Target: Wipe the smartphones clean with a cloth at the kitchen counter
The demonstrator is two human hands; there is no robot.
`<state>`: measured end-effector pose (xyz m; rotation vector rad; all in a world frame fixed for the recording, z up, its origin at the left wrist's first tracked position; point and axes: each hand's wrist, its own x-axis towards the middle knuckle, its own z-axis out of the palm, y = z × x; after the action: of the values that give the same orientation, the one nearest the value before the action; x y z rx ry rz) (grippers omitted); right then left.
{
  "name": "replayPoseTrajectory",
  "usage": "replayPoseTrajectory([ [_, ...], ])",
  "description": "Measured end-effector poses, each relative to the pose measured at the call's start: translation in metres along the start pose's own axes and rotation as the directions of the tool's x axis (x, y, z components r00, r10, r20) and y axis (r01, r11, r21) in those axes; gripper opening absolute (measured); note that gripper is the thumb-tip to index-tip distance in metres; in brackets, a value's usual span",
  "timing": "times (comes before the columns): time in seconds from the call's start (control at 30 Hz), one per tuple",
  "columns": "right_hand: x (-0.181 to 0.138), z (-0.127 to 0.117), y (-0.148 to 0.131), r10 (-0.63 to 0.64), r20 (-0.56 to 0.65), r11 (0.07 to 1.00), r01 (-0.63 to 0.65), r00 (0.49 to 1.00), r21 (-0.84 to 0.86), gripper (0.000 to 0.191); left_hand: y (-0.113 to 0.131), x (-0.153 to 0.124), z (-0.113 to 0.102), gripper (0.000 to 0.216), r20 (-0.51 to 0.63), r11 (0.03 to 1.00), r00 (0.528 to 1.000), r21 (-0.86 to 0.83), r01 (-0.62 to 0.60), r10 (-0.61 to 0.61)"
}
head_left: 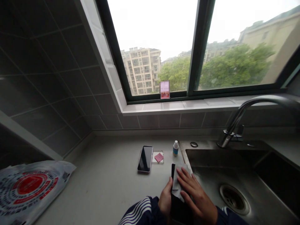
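Observation:
My left hand (pixel 166 197) grips the side of a black flat object (pixel 174 195) that looks like a tablet or phone, standing on the counter edge by the sink. My right hand (pixel 197 195) lies with fingers stretched flat on a white cloth (pixel 178 182), pressing it against the black object's face. A smartphone (pixel 145 158) lies screen-up on the counter a little further back. Beside it is a clear case (pixel 158 157) with a pink pad in it, and a small white bottle (pixel 175 147) with a blue label stands upright.
A steel sink (pixel 234 175) with a drain fills the right side, and a curved tap (pixel 243 115) arches over it. A printed plastic bag (pixel 28 187) lies at the left of the grey counter (pixel 105 178). Dark tiled walls and a window sill stand behind.

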<state>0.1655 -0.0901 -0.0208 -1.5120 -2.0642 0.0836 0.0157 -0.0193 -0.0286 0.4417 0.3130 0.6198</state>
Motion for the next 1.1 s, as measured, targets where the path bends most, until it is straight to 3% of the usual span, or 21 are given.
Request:
replayPoseTrajectory([
  [0.13,0.002,-0.004,-0.005,-0.028,-0.016,0.999,0.027,0.999,-0.036,0.053,0.0,-0.001,0.003,0.04,-0.032,0.999,0.999,-0.032,-0.012,0.011],
  [0.27,0.004,-0.013,-0.02,-0.106,-0.041,0.994,0.105,0.994,-0.012,0.043,0.004,-0.006,0.02,0.047,-0.066,0.996,0.998,-0.093,0.01,-0.016],
  [0.43,0.006,-0.017,-0.034,-0.206,0.006,0.977,0.206,0.978,0.05,0.034,0.012,-0.014,0.039,0.077,-0.003,0.968,0.976,-0.13,0.215,-0.217],
  [0.67,0.006,-0.016,-0.01,-0.057,-0.028,0.998,0.056,0.998,-0.04,0.053,0.002,-0.006,0.03,0.065,0.05,1.0,0.999,-0.026,0.014,-0.013],
  [0.83,0.004,-0.016,0.001,0.017,0.004,0.996,-0.017,1.0,-0.084,0.058,-0.003,-0.006,0.026,0.061,0.05,1.0,0.999,0.009,0.001,-0.001],
  [1.1,0.004,-0.016,-0.019,-0.168,-0.072,0.985,0.17,0.983,0.021,0.035,0.014,-0.014,0.037,0.063,-0.054,0.997,0.995,-0.004,0.08,-0.08],
])
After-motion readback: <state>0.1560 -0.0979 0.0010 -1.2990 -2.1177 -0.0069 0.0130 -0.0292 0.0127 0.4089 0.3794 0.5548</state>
